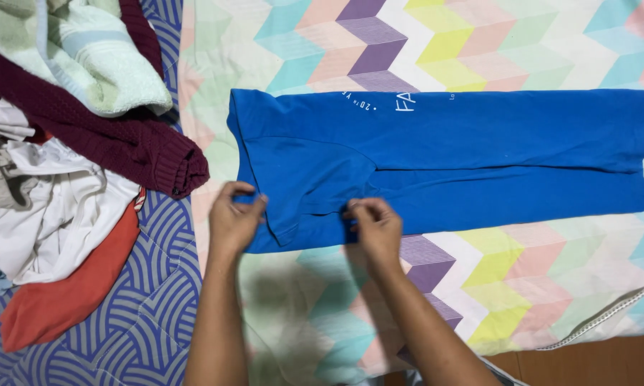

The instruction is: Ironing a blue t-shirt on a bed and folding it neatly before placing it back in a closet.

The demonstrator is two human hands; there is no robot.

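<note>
blue trousers (443, 154) flat on patterned sheet (522, 50), soft, light, limp. left hand (232, 218) and right hand (375, 227) pinch waistband hem near sheet's near edge; best grip there.

A pastel zigzag-patterned sheet (479, 43) covered the surface, lying over a blue wave-patterned cover (150, 314). At the left lay a heap of clothes: a maroon knitted sweater (121, 139), a pale green towel (86, 57), a white garment (57, 207) and an orange-red cloth (57, 300).
</note>
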